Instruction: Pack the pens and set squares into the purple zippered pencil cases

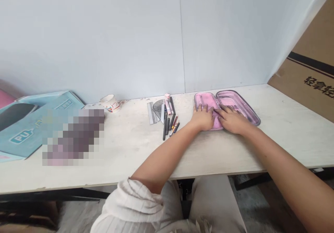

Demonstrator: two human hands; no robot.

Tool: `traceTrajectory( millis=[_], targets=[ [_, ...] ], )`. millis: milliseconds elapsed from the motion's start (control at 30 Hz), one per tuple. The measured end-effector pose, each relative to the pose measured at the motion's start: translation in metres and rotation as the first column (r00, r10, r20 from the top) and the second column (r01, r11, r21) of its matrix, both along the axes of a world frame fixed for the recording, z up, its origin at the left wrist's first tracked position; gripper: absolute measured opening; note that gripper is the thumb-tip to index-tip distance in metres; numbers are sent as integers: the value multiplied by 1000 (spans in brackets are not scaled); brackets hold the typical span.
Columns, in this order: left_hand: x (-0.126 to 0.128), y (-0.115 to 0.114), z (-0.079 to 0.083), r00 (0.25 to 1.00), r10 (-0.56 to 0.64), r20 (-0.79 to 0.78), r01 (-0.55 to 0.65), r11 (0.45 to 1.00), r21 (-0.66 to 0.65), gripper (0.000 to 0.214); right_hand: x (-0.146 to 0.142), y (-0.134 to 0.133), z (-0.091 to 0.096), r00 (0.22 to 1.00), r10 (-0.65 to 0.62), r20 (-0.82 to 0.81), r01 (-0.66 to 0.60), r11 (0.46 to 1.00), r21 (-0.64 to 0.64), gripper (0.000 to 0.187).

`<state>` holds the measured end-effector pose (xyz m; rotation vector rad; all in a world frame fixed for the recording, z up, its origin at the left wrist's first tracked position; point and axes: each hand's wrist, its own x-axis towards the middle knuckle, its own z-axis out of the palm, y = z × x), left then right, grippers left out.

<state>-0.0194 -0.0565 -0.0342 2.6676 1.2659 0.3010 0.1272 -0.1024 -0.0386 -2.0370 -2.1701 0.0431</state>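
Rolled pale sleeve (127,207) nearest camera, on the left forearm. Pencil case (217,122) — pink, dark-edged, opened out into two side-by-side halves — lies flat on the white table (135,153), right of loose pens (167,126) and rulers (150,113). Both arms reach forward, converging; left hand (204,119) palm down on the left half, fingers spread; right hand (233,120) likewise spread, by the central fold, gripping nothing visible.

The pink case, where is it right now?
In the head view, the pink case lies open right of centre on the table, right of the pens, with the left hand and right hand on it.
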Motion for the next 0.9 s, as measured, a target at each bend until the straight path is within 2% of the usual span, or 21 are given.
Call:
traceTrajectory(
  millis=[67, 133, 233, 267, 333, 433, 533, 700, 800, 900],
  targets=[
    [-3, 0, -3, 990, -19, 138, 22, 999, -24, 50, 0, -1, -3, 1000, 25, 0, -25, 998, 52, 49],
    [-12, 0, -1, 964, -78, 255, 95, 994, -54, 41, 1, -5, -4, 998, 55, 2, -55, 994, 97, 45],
    [-42, 5, 11, 920, -138, 368, 156, 988, -20, 34, 1, -8, -1, 997, 77, 21, -80, 983, 163, 38],
    [-55, 9, 16, 915, -115, 388, 121, 993, 9, 34, -1, -8, 2, 997, 69, 29, -73, 979, 189, 35],
    [-84, 20, 25, 914, 12, 405, -34, 998, 46, 33, -13, -6, 10, 998, 44, 33, -50, 969, 244, 32],
    [-125, 39, 32, 903, 235, 359, -271, 961, 52, 32, -51, 4, 24, 994, 100, 35, -106, 955, 276, 32],
    [-154, 53, 30, 890, 355, 288, -382, 923, 44, 32, -104, 20, 33, 974, 219, 64, -228, 941, 249, 31],
    [-175, 60, 20, 910, 380, 167, -393, 919, 46, 30, -179, 49, 39, 961, 254, 109, -273, 937, 217, 34],
    [-182, 58, 15, 923, 372, 99, -378, 925, 39, 31, -202, 62, 38, 963, 212, 167, -241, 954, 176, 38],
    [-187, 57, 12, 938, 338, 81, -343, 938, 57, 33, -211, 70, 34, 969, 159, 190, -186, 974, 132, 41]
  ],
)
